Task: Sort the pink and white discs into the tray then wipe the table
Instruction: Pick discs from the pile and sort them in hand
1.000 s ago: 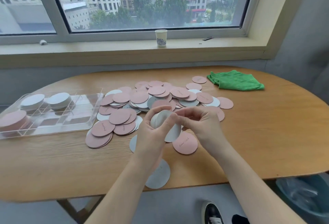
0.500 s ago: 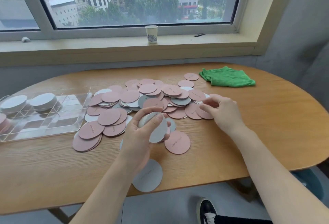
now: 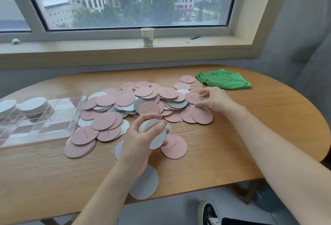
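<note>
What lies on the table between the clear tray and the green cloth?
In the head view, the loose pile of pink and white discs fills the stretch between the clear tray and the green cloth. The right hand reaches into its right edge.

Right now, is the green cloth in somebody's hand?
No, the green cloth lies on the table beyond the right hand, touching neither hand.

a: discs (image 3: pixel 125 99)?
b: pink and white, some with dark handwritten script.
a: cloth (image 3: pixel 223 81)?
b: green.
a: table (image 3: pixel 250 126), tray (image 3: pixel 53 128), cup (image 3: pixel 147 36)?
b: wood grain; clear; white, grey print.
</note>
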